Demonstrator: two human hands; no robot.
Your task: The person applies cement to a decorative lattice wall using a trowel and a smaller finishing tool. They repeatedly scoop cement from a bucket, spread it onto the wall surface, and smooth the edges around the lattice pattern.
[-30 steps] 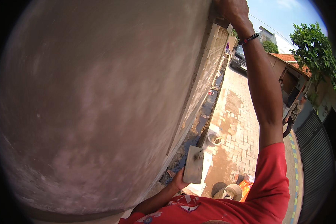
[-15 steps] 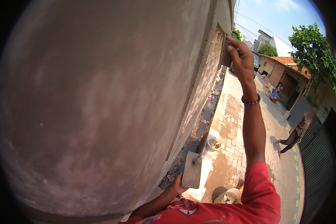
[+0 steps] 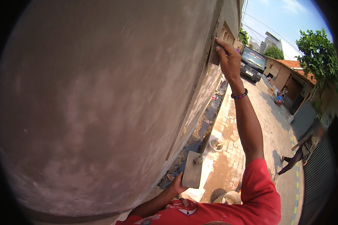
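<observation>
My right hand [image 3: 230,63] reaches up, its thumb and fingers closed on a thin, dark rectangular scraper [image 3: 215,55]. The scraper lies against the edge of the grey plastered wall [image 3: 101,93], beside the patterned opening [image 3: 227,35]; whether it touches along its whole side is hard to tell. Low in front of me, my left hand [image 3: 178,183] grips the near left edge of a flat grey mortar board [image 3: 192,174]. A small lump of wet mortar [image 3: 197,160] sits near the board's far right edge. Some fingers of the left hand are hidden beneath it.
A gutter [image 3: 204,125] runs along the wall's foot. Below stand a bucket [image 3: 215,144] with a tool in it and a pale bucket [image 3: 232,197]. A dark vehicle [image 3: 252,63] is on the paved lane [image 3: 266,120]. A person [image 3: 302,150] walks at the right; others sit farther off.
My right hand has moved left with the scraper, onto the wall's edge. The vehicle now shows fully. The walking person is closer, while the left hand and board have hardly moved.
</observation>
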